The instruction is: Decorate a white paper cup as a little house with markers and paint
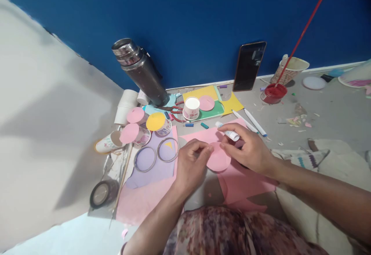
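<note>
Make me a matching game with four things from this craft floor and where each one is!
Things:
1. glue stick
2. phone
3. flask
4. pink circle

Places:
A. leaning upright against the blue wall
B. between the fingers of the right hand
C. tilted in the corner beside stacked cups
D. pinched by both hands, with the left hand on its left edge

Pairs: 1-B, 2-A, 3-C, 4-D

- Paper disc (218, 159): pink.
- Glue stick (230, 134): white.
- Sheet (245, 183) under the disc: pink.
- Wall (203, 23): deep blue.
- Flask (142, 71): dark metallic grey.
- Paint pot (273, 93): red.
- Cup-top disc (155, 121): yellow.
- Paper (155, 162) with rings: lilac.
</note>
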The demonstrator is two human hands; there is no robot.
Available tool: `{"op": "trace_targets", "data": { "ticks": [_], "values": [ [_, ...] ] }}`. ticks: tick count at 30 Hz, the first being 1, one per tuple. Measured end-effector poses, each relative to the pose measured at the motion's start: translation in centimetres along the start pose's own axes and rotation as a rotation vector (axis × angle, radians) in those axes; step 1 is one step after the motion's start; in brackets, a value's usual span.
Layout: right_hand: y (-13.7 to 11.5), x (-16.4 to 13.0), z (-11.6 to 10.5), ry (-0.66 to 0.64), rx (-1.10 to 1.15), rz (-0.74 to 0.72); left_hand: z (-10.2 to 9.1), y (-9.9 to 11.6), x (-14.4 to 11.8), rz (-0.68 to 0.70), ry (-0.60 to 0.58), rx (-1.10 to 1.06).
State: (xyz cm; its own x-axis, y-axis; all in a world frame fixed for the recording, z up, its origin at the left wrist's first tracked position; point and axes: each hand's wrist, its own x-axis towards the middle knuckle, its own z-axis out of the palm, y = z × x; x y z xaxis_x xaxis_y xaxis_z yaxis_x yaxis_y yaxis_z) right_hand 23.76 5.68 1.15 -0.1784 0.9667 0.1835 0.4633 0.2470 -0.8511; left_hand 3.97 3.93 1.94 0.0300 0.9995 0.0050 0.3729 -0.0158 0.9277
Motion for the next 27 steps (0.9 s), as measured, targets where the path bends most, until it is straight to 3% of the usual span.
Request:
{"op": "trace_targets", "data": {
  "ticks": [4,6,13,22,25,27],
  "values": [
    [0.2,-0.2,0.3,-0.025,-0.022,-0.029,0.1,-0.3,0.0,0.010,-0.147,0.063],
    [0.1,-0.3,0.3,-0.038,-0.005,-0.057,0.0,-0.6,-0.1,0.036,-0.166,0.134],
    [0.2,-0.4,0.1,0.039,-0.030,-0.146,0.0,-1.6,-0.4,0.299,0.048,0.322],
    [1.3,-0.3,0.5,0.071,-0.263,-0.444,-0.2,-2.7,-0.3,0.529,0.153,0.492],
    [1.7,-0.1,0.3,0.117,-0.307,-0.460,-0.1,-2.1,-0.3,0.527,0.219,0.432],
    [1.9,0.1,0.0,0.173,-0.356,-0.428,-0.1,-1.3,-0.3,0.419,0.280,0.321]
  ]
}}
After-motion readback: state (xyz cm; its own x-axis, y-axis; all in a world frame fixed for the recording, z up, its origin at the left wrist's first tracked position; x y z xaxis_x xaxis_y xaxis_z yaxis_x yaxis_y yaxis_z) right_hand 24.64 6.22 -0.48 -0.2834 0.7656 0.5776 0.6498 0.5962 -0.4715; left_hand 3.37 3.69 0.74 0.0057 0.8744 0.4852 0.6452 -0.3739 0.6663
